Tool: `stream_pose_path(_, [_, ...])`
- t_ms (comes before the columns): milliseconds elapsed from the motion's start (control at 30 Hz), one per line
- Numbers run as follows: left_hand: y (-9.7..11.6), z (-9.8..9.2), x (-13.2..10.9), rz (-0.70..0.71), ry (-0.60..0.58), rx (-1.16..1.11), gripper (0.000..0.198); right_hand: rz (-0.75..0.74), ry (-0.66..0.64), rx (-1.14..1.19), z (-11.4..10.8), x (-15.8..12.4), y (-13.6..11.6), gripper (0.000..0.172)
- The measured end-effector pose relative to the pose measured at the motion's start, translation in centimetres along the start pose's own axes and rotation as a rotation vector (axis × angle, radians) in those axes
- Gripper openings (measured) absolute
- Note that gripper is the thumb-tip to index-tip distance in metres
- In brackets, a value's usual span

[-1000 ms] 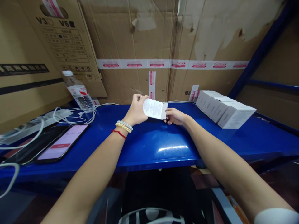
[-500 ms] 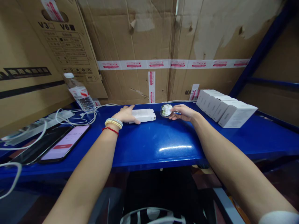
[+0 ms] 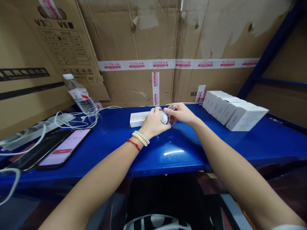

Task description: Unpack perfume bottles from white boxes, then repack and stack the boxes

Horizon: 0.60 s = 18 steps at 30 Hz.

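A small round magnifying glass [image 3: 164, 118] with a shiny rim is held between both hands, just above the blue table. My left hand [image 3: 154, 123] is closed around the left side of its round part. My right hand [image 3: 179, 113] grips the handle end, with a metallic bit showing between the fingers. Behind my left hand lies a long white box [image 3: 137, 119] on the table, its right end hidden by that hand.
A row of several white boxes [image 3: 244, 116] stands at the right. To the left are a tilted water bottle [image 3: 82, 97], white cables [image 3: 72, 123], a lit phone [image 3: 64, 148] and a dark phone [image 3: 40, 150]. Cardboard [image 3: 134, 41] walls the back of the blue table [image 3: 153, 150].
My left hand has let go of the white box and moved right onto the magnifying glass. My right hand has brought the magnifying glass slightly left, and the white box sits a little further left.
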<state>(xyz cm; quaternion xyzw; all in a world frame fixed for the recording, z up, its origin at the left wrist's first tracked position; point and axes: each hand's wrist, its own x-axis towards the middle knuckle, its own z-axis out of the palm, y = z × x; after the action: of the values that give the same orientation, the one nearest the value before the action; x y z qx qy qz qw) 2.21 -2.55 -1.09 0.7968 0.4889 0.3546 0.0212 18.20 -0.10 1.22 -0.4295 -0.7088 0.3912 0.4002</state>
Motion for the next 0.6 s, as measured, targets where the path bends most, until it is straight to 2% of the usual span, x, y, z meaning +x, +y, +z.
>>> stream_pose_path(100, [-0.3, 0.1, 0.0, -0.009, -0.051, 0.015, 0.058, -0.152, 0.164, -0.213, 0.8, 0.4, 0.5, 0.039])
stream_pose_path(200, [-0.2, -0.1, 0.2, -0.027, -0.164, -0.082, 0.050, -0.182, 0.161, -0.183, 0.7, 0.6, 0.8, 0.035])
stream_pose_path(267, [-0.2, -0.2, 0.3, -0.087, -0.265, -0.183, 0.045, -0.169, 0.183, -0.009, -0.2, 0.6, 0.8, 0.032])
stream_pose_path(333, [-0.4, -0.3, 0.4, -0.126, -0.330, -0.221, 0.044, -0.168, 0.307, 0.154, -1.5, 0.7, 1.0, 0.030])
stream_pose_path(400, [-0.8, -0.4, 0.3, -0.101, -0.335, -0.204, 0.048, -0.145, 0.454, 0.123, -3.0, 0.8, 1.5, 0.025])
stream_pose_path(433, [-0.9, -0.4, 0.3, -0.074, -0.314, -0.192, 0.051, -0.115, 0.488, 0.005, -3.7, 0.9, 2.0, 0.022])
stream_pose_path(500, [-1.1, -0.3, 0.3, -0.037, -0.279, -0.195, 0.055, -0.022, 0.419, -0.333, -4.5, 1.1, 3.1, 0.017])
stream_pose_path(600, [-1.0, -0.1, 0.2, -0.045, -0.244, -0.207, 0.056, 0.152, 0.169, -0.771, -4.5, 1.4, 4.8, 0.018])
